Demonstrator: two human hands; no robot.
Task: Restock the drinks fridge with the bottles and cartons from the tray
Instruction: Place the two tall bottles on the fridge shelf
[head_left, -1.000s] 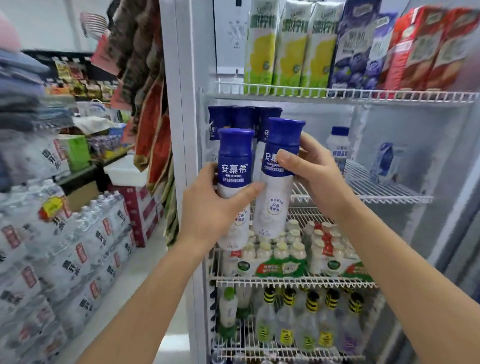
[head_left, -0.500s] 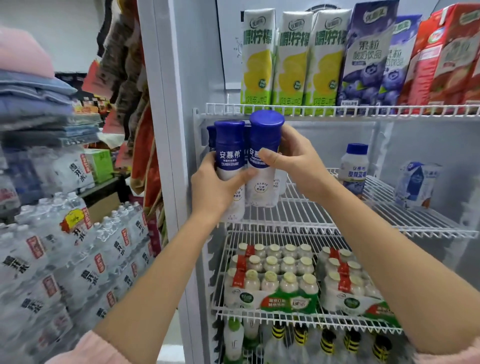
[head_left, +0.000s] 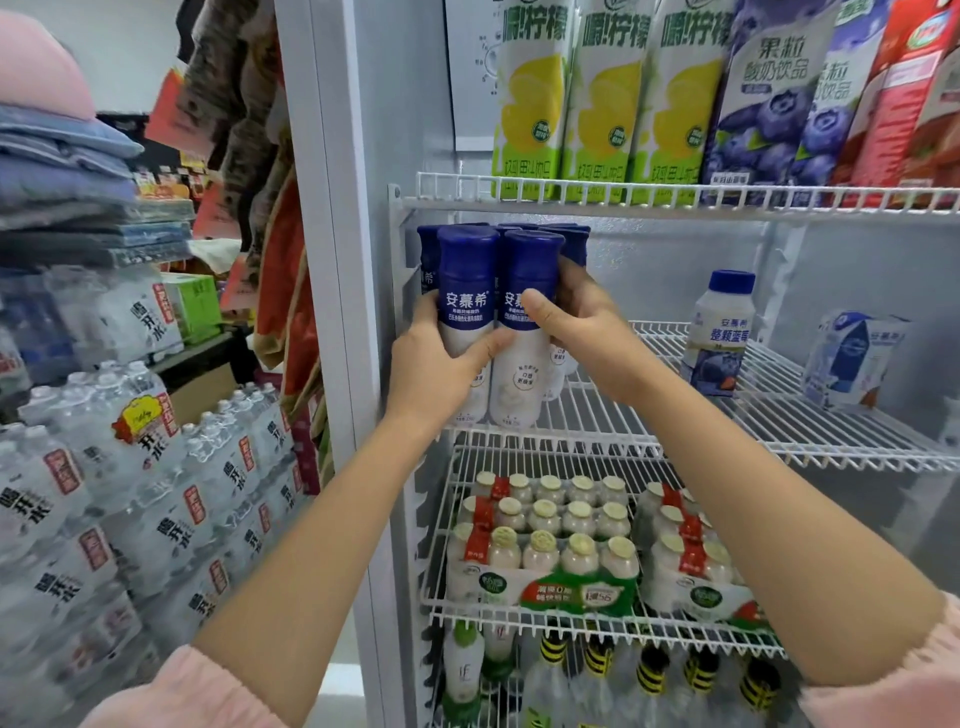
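Two tall yoghurt bottles with blue tops and white bodies stand side by side at the front left of the fridge's middle wire shelf (head_left: 779, 436). My left hand (head_left: 431, 374) grips the left bottle (head_left: 466, 291). My right hand (head_left: 587, 332) grips the right bottle (head_left: 527, 301). Their bases are at the shelf's front edge. More of the same blue-topped bottles (head_left: 569, 241) stand right behind them. The tray is out of view.
Lemon, blueberry and red cartons (head_left: 613, 98) fill the top shelf. A small blueberry bottle (head_left: 719, 332) and a blue-white carton (head_left: 852, 358) stand further right on the middle shelf. Packs of small bottles (head_left: 550, 545) sit below. Stacked water packs (head_left: 130, 493) stand left of the fridge.
Both hands have carried the two bottles forward and down into the fridge, from in front of the shelf to its front left corner.
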